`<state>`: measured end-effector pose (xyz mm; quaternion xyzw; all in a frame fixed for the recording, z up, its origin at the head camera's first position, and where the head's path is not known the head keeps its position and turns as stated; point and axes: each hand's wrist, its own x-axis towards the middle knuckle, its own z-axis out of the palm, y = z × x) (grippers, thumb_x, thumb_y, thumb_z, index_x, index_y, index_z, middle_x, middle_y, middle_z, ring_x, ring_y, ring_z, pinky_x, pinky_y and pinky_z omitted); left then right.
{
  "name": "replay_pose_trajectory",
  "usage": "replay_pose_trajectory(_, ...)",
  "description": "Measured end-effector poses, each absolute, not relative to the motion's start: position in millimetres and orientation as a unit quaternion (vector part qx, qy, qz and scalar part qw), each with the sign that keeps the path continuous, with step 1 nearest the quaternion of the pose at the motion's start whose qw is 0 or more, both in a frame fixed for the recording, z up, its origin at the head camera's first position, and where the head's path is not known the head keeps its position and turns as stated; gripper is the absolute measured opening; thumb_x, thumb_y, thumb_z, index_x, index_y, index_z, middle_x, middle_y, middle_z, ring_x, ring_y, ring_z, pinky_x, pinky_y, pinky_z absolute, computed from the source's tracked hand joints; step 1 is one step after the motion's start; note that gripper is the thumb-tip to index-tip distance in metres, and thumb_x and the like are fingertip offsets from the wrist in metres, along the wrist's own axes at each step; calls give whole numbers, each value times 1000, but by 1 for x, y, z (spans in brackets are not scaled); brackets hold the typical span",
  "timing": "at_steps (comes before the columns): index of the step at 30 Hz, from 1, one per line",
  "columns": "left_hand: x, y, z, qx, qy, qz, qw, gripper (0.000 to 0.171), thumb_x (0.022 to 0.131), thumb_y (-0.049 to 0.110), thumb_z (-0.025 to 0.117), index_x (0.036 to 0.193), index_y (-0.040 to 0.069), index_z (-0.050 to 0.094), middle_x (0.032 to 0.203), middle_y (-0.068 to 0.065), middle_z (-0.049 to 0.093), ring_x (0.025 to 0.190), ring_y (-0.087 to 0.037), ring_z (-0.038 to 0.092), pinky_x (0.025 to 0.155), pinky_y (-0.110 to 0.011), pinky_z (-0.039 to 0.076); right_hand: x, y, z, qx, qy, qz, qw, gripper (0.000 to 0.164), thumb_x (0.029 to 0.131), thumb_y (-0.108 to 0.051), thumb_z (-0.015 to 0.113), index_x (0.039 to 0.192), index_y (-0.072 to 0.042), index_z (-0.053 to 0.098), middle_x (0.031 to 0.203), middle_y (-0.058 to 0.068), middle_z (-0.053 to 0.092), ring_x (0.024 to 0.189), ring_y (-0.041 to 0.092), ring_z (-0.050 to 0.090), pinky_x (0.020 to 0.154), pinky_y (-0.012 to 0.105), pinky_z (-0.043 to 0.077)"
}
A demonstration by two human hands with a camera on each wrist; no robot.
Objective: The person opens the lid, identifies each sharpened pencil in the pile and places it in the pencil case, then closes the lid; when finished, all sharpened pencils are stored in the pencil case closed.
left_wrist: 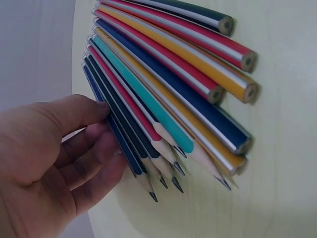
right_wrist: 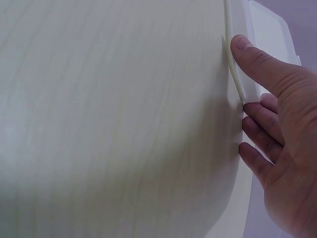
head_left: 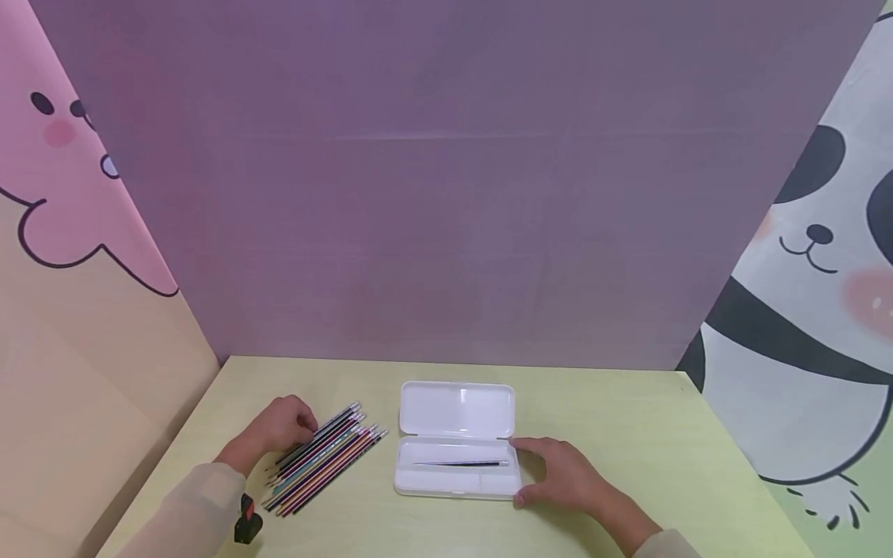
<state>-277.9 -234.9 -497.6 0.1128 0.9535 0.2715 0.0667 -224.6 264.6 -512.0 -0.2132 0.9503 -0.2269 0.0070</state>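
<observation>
On the left of the table, several striped pencils lie side by side, slanting with their eraser ends toward the back. My left hand is at their left edge; the left wrist view shows its thumb and curled fingers pinching the outermost dark blue pencil. A white pencil case lies near the middle, its lid folded back. Inside rests a dark pencil, eraser end to the right. My right hand holds the case's right end, thumb at the front corner and forefinger near the hinge.
The pale wood table ends at a purple backdrop. Side panels carry a pink cartoon figure on the left and a panda on the right. A small black device sits by the left sleeve.
</observation>
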Motion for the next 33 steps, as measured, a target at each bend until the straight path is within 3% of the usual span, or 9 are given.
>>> replay_pose_trajectory(16, -278, -237, -483, 138, 951, 267, 66, 8, 84, -2, 75, 91, 1, 76, 84, -3, 70, 76, -17, 59, 70, -36, 55, -228, 266, -511, -217, 950, -225, 6, 90, 61, -50, 95, 137, -13, 66, 130, 4, 70, 118, 30, 64, 100, 52, 50)
replay_pose_trajectory(22, -283, -230, -471, 164, 938, 298, 68, 16, 87, -2, 74, 102, -3, 78, 93, -9, 75, 76, -17, 63, 68, -35, 56, -228, 266, -513, -211, 950, -229, 9, 89, 59, -50, 96, 136, -15, 67, 129, 4, 71, 117, 30, 65, 99, 53, 50)
replay_pose_trajectory(26, -285, -216, -461, 163, 932, 315, 70, 17, 89, -1, 73, 105, -2, 79, 98, -11, 76, 80, -17, 65, 70, -36, 58, -228, 266, -514, -209, 951, -229, 14, 88, 59, -49, 95, 136, -16, 67, 129, 3, 71, 116, 28, 64, 99, 52, 50)
replay_pose_trajectory(33, -284, -177, -447, 192, 925, 319, 73, 12, 92, 2, 72, 101, 5, 80, 91, -3, 74, 80, -15, 61, 73, -33, 55, -228, 265, -514, -208, 951, -228, 13, 88, 59, -50, 95, 135, -15, 67, 129, 3, 71, 117, 28, 65, 100, 52, 50)
